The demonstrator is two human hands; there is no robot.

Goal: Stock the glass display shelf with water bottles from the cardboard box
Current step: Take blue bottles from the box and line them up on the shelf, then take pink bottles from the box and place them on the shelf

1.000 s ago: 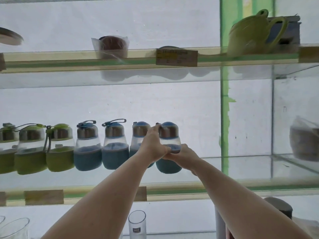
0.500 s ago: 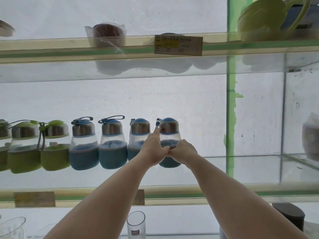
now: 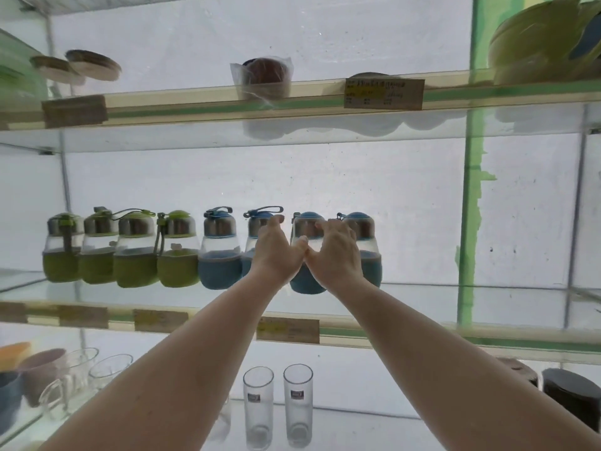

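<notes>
Several blue water bottles [image 3: 220, 255] stand in a row on the middle glass shelf [image 3: 422, 297], to the right of several green bottles [image 3: 135, 255]. My left hand [image 3: 276, 252] and my right hand [image 3: 338, 257] flank the third blue bottle [image 3: 307, 284]. Their fingers point up along its sides and the thumbs meet in front of it. My left hand hides much of the second blue bottle. My right hand covers part of the rightmost blue bottle [image 3: 370, 249]. The cardboard box is out of view.
Price labels [image 3: 287, 330] run along the shelf's front edge. The upper shelf holds a wrapped brown cup [image 3: 265, 74], lids and a green teapot [image 3: 540, 43]. Below stand two tall glasses [image 3: 297, 405], glass mugs [image 3: 65, 382] and dark pots [image 3: 572, 395]. Shelf space lies right of the bottles.
Both hands moved left from the rightmost blue bottle to the third one, and their fingers straightened. The view pulled back and shows more of the shelves.
</notes>
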